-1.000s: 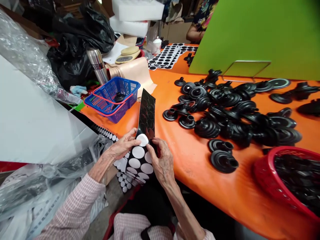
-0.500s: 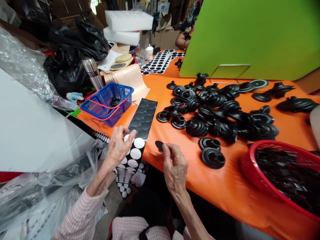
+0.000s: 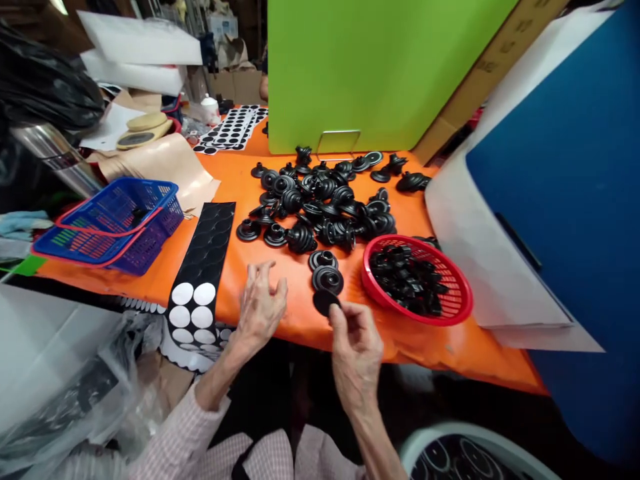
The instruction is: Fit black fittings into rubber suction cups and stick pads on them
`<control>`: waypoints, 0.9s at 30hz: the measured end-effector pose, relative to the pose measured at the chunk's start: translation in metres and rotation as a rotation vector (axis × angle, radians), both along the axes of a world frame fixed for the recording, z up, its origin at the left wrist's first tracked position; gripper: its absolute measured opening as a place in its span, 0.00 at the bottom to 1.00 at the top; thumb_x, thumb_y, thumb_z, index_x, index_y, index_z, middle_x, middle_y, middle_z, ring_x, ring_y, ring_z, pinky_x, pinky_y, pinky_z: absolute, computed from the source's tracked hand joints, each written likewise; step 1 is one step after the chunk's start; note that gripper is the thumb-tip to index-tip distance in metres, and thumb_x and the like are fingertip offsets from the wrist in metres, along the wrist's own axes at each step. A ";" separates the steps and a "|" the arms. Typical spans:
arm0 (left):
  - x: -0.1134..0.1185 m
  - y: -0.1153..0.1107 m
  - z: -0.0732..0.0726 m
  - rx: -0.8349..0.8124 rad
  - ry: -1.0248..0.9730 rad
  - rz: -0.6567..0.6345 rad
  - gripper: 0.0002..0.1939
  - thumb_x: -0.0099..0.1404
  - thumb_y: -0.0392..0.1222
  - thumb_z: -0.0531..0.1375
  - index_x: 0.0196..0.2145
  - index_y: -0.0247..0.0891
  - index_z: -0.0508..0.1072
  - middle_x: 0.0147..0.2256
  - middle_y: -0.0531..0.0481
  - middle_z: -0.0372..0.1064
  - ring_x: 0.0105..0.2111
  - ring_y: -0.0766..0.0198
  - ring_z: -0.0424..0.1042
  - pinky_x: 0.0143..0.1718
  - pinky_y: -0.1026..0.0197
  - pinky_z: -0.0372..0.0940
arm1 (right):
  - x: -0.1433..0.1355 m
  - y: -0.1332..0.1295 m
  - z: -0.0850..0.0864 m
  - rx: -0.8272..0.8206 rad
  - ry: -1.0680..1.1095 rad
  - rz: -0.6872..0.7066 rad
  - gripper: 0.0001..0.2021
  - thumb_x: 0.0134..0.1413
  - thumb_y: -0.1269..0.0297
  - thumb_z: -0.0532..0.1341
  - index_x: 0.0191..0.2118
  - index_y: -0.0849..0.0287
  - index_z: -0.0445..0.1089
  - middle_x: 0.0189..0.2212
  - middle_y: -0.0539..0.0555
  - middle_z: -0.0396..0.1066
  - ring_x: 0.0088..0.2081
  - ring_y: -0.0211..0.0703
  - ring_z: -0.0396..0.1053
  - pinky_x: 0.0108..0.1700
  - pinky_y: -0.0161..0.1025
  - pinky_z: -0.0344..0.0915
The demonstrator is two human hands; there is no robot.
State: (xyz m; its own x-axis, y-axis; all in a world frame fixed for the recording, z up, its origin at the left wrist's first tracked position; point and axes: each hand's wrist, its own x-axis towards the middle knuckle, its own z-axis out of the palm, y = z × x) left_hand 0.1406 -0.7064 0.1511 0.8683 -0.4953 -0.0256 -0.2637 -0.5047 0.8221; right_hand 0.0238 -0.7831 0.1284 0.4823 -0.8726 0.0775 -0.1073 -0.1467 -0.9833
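Note:
Between the thumb and fingers of my right hand (image 3: 357,347) is a thin black round sticker (image 3: 325,302), held by its edge. Just beyond it, a black ridged round part (image 3: 328,280) lies on the orange table, with a similar one behind. My left hand (image 3: 261,303) hovers over the table edge, its fingers apart and nothing in them. To its left a black sticker strip (image 3: 204,243) lies on the table; white circles (image 3: 193,313) show where its near end hangs over the edge. Many more black ridged parts (image 3: 320,200) are heaped farther back.
A red basket (image 3: 465,307) of small black pieces stands on the right. The blue basket (image 3: 170,207) is at the left, near a steel flask (image 3: 63,160). An upright green board (image 3: 370,73) backs the table. Below right is a pale tub (image 3: 415,437) with black round parts.
The view has swung right. My left hand has left the sticker strip and moved right, toward the black parts. The sticker in my right hand is now beside the nearest ridged part.

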 end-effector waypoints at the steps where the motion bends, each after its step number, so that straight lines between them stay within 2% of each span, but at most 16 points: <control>1: -0.002 -0.014 -0.003 0.010 -0.082 -0.051 0.15 0.63 0.43 0.56 0.47 0.39 0.70 0.44 0.44 0.66 0.35 0.60 0.68 0.45 0.53 0.63 | -0.008 -0.006 0.003 -0.003 0.000 -0.017 0.11 0.55 0.53 0.60 0.32 0.56 0.66 0.27 0.48 0.66 0.30 0.39 0.66 0.35 0.37 0.66; 4: -0.007 -0.049 -0.015 -0.018 -0.207 -0.325 0.16 0.60 0.39 0.60 0.47 0.40 0.70 0.46 0.42 0.68 0.47 0.52 0.65 0.50 0.49 0.61 | -0.030 -0.021 0.011 0.020 0.025 0.037 0.11 0.54 0.53 0.61 0.32 0.56 0.67 0.26 0.47 0.66 0.28 0.37 0.65 0.33 0.36 0.65; 6: -0.008 -0.061 -0.021 -0.077 -0.185 -0.338 0.14 0.59 0.36 0.61 0.44 0.40 0.71 0.46 0.42 0.69 0.50 0.50 0.63 0.54 0.46 0.59 | -0.043 -0.028 0.011 0.013 0.082 0.071 0.11 0.55 0.53 0.60 0.33 0.56 0.68 0.26 0.48 0.67 0.28 0.38 0.65 0.33 0.36 0.65; 8: -0.005 -0.059 -0.024 -0.220 0.030 -0.248 0.10 0.61 0.38 0.59 0.42 0.38 0.70 0.44 0.43 0.70 0.46 0.53 0.66 0.52 0.48 0.61 | -0.051 -0.032 0.009 -0.039 0.137 0.096 0.11 0.56 0.54 0.58 0.34 0.56 0.69 0.28 0.49 0.68 0.30 0.39 0.66 0.35 0.37 0.65; 12: 0.006 -0.032 -0.013 -0.582 0.771 -0.074 0.15 0.60 0.47 0.61 0.44 0.41 0.66 0.36 0.50 0.70 0.33 0.62 0.72 0.35 0.58 0.68 | -0.049 -0.032 0.006 -0.153 0.193 0.170 0.09 0.58 0.56 0.57 0.37 0.55 0.70 0.32 0.51 0.70 0.33 0.41 0.67 0.38 0.39 0.64; 15: 0.009 -0.011 -0.004 -0.700 1.036 0.014 0.16 0.59 0.49 0.63 0.41 0.38 0.68 0.34 0.49 0.70 0.31 0.63 0.72 0.31 0.61 0.69 | -0.034 -0.026 0.010 -0.068 0.112 0.214 0.12 0.56 0.58 0.60 0.45 0.53 0.65 0.28 0.47 0.67 0.29 0.38 0.66 0.36 0.38 0.63; 17: 0.008 -0.001 -0.001 -0.721 1.062 0.005 0.13 0.60 0.47 0.63 0.37 0.34 0.71 0.35 0.47 0.70 0.33 0.63 0.72 0.33 0.61 0.70 | -0.023 -0.022 0.014 0.055 0.018 0.234 0.14 0.53 0.58 0.63 0.45 0.53 0.64 0.26 0.45 0.65 0.27 0.37 0.64 0.34 0.37 0.63; 19: 0.005 0.007 -0.002 -0.712 1.028 -0.060 0.10 0.59 0.42 0.63 0.36 0.32 0.73 0.36 0.46 0.71 0.36 0.63 0.71 0.37 0.60 0.70 | -0.014 -0.019 0.018 0.201 -0.029 0.265 0.12 0.51 0.55 0.65 0.37 0.55 0.66 0.25 0.46 0.64 0.27 0.35 0.63 0.32 0.35 0.62; 22: 0.000 0.018 -0.006 -0.681 0.982 -0.111 0.14 0.59 0.39 0.64 0.43 0.35 0.73 0.41 0.45 0.71 0.39 0.61 0.72 0.40 0.57 0.71 | -0.004 -0.017 0.019 0.396 -0.063 0.295 0.14 0.49 0.52 0.66 0.29 0.57 0.67 0.25 0.46 0.63 0.27 0.34 0.60 0.32 0.34 0.59; 24: -0.002 0.024 -0.008 -0.674 0.986 -0.113 0.20 0.58 0.38 0.64 0.49 0.38 0.71 0.46 0.45 0.70 0.41 0.59 0.73 0.42 0.54 0.71 | 0.000 -0.015 0.015 0.428 -0.084 0.277 0.14 0.47 0.52 0.67 0.30 0.57 0.69 0.27 0.46 0.63 0.29 0.34 0.61 0.35 0.34 0.59; 27: -0.005 0.031 -0.010 -0.669 0.990 -0.124 0.23 0.57 0.36 0.65 0.51 0.39 0.70 0.49 0.43 0.69 0.43 0.56 0.73 0.43 0.51 0.71 | 0.006 -0.010 0.007 0.361 -0.103 0.223 0.12 0.47 0.53 0.67 0.30 0.57 0.71 0.36 0.50 0.66 0.38 0.38 0.65 0.42 0.37 0.60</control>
